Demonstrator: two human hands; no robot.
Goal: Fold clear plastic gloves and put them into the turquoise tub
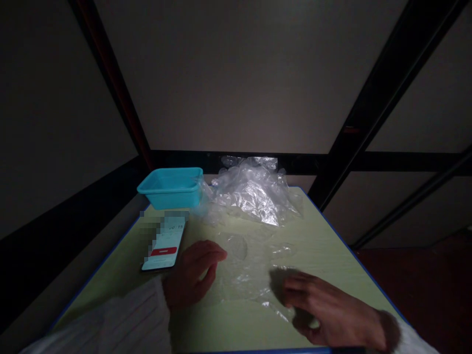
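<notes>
A clear plastic piece point(254, 270), which looks like a disposable glove, lies spread flat on the table between my hands. My left hand point(195, 270) is at its left edge, fingers loosely bent and thumb apart, with nothing visible in the grasp. Over its right side, my right hand point(317, 305) hovers or rests with curved fingers and a gap to the thumb; contact is hard to make out. Behind it stands a crumpled heap of clear plastic point(254, 191), shiny and loosely piled.
A turquoise plastic basin point(173, 199) stands at the back left, with some clear plastic against its right side. A phone with a lit screen point(165, 246) lies left of my left hand. The pale green table point(332, 260) has a blue edge and sits against a panelled wall.
</notes>
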